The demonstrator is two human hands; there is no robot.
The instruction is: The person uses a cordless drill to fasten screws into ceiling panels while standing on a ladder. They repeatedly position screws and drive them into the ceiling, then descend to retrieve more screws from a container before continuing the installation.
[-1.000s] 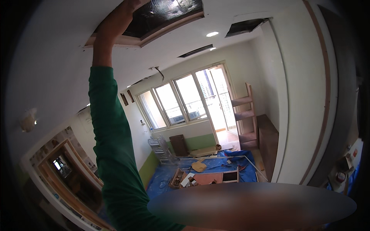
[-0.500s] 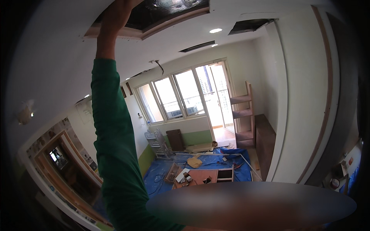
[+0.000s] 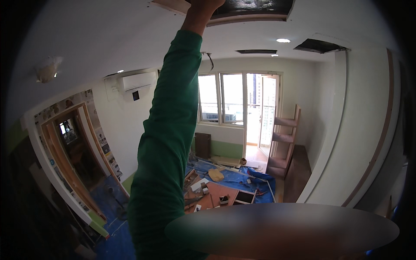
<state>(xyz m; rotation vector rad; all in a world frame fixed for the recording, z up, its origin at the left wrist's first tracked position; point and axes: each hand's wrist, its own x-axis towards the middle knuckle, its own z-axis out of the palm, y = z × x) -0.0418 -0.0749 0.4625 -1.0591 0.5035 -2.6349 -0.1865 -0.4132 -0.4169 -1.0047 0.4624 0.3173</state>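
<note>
My left hand (image 3: 207, 4) is raised to the ceiling at the top edge of the view, beside the wooden frame (image 3: 249, 19) of a cut-out opening. Its fingers are beyond the edge, so I cannot tell what they hold or touch. Shiny dark lining (image 3: 260, 6) shows inside the opening. The green sleeve (image 3: 167, 130) of my left arm runs upward through the middle. My right hand is not visible; a blurred oval covers the lower right.
Blue sheeting (image 3: 234, 177) covers part of the floor, with an orange-brown board (image 3: 216, 195) and loose items on it. A shelf unit (image 3: 285, 138) stands right of the balcony door. Another ceiling opening (image 3: 320, 45) lies farther right. An air conditioner (image 3: 138, 81) hangs on the left wall.
The view has turned left, so the room appears shifted right and the air conditioner now shows. My left arm leans more to the right, its hand still up by the ceiling opening.
</note>
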